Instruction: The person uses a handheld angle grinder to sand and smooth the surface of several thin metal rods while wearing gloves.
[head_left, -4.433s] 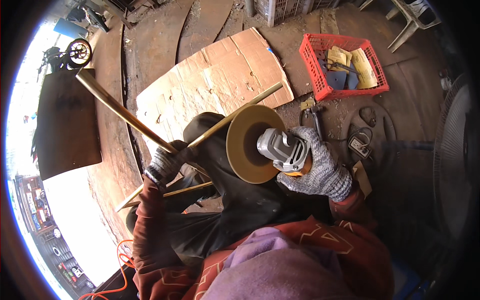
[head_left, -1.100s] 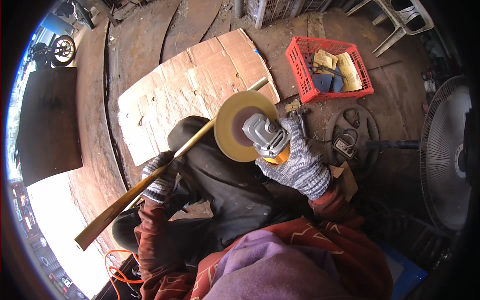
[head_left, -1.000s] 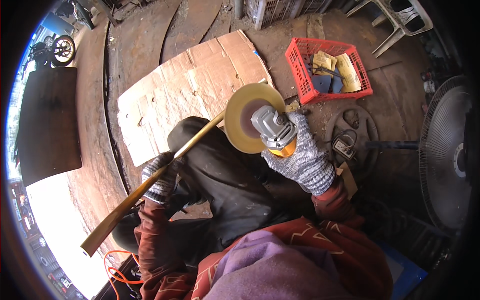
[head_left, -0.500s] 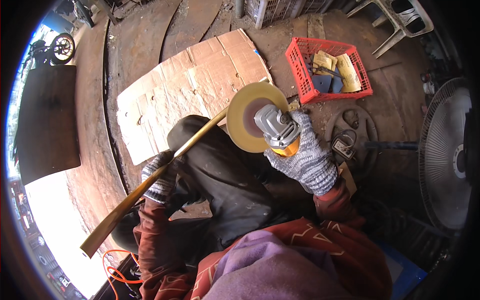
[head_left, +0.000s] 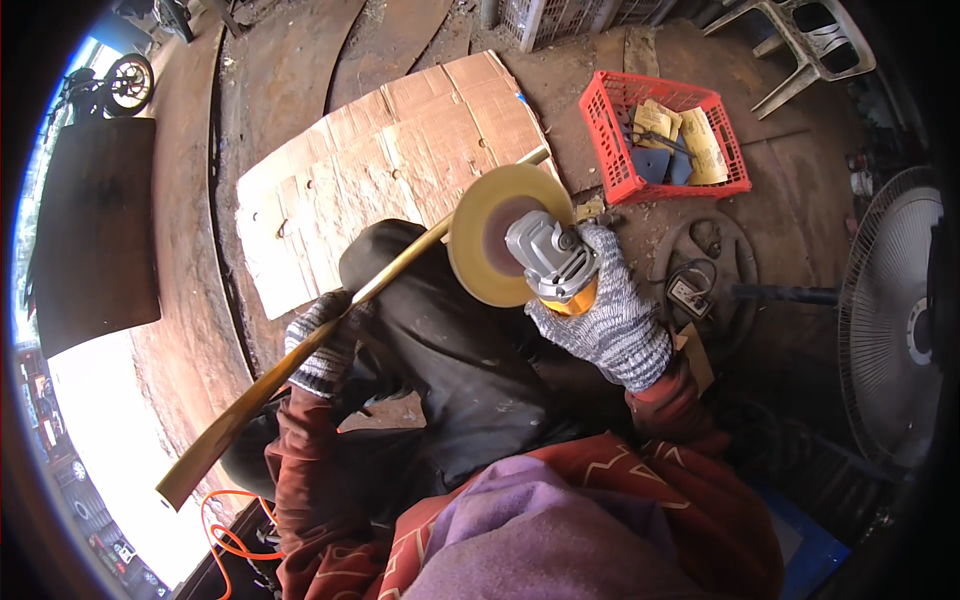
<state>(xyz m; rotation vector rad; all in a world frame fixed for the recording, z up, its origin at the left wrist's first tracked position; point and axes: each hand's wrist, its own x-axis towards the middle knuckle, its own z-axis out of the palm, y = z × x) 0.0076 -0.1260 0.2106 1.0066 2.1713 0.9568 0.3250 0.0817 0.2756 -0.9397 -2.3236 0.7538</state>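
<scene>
A long golden metal tube (head_left: 245, 411) slants across my lap, its near end at the lower left. My left hand (head_left: 322, 345), in a grey-and-white knitted glove, is closed round it near the middle. In my gloved right hand (head_left: 612, 325) is an angle grinder (head_left: 548, 252) with a silver head and a yellow-orange body. Its large round yellowish disc (head_left: 490, 215) overlaps the far part of the tube in view. Whether the disc touches the tube I cannot tell. The tube's far end shows beyond the disc, over the cardboard.
Flattened cardboard (head_left: 350, 170) lies on the floor ahead. A red plastic crate (head_left: 618, 182) holds yellowish sheets and blue pieces. To the right are a standing fan (head_left: 890, 320), its round base and a power socket (head_left: 690, 293). A plastic chair (head_left: 800, 75) stands far right; an orange cord (head_left: 225, 540) loops lower left.
The view has shifted slightly, moving the crate and chair a little to the right. Both hands keep their grips, and the tube and grinder have hardly moved.
</scene>
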